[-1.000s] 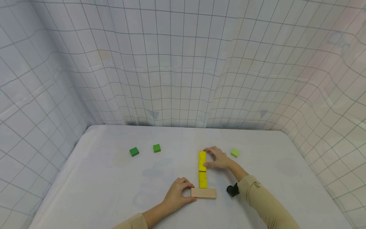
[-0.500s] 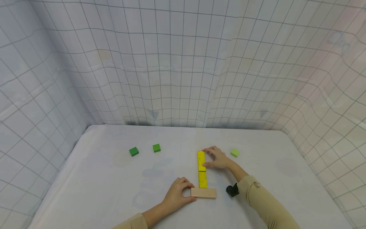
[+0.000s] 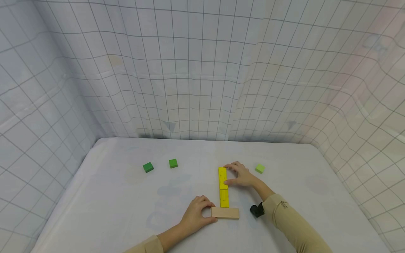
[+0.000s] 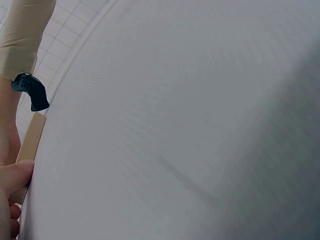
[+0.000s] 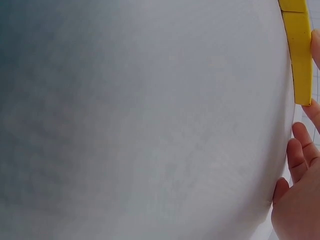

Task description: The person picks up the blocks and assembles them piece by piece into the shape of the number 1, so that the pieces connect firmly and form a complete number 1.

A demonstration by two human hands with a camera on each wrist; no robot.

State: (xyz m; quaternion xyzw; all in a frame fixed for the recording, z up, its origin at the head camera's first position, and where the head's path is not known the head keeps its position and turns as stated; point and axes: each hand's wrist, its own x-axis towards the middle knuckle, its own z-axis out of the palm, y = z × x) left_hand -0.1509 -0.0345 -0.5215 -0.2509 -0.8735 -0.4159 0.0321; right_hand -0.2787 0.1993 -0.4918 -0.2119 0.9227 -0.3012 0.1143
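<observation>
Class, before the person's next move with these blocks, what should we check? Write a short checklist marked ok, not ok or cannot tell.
1. Left hand grips the wooden block: ok, at its left end.
2. Right hand touches the far yellow block: ok, a fingertip at its far end.
3. Far yellow block meets the near yellow block end to end: ok, only a thin seam shows.
4. Near yellow block touches the wooden block: cannot tell from the head view.
5. Dark green block, mid-green block and light green block clear of the yellow row: ok, all apart.
</observation>
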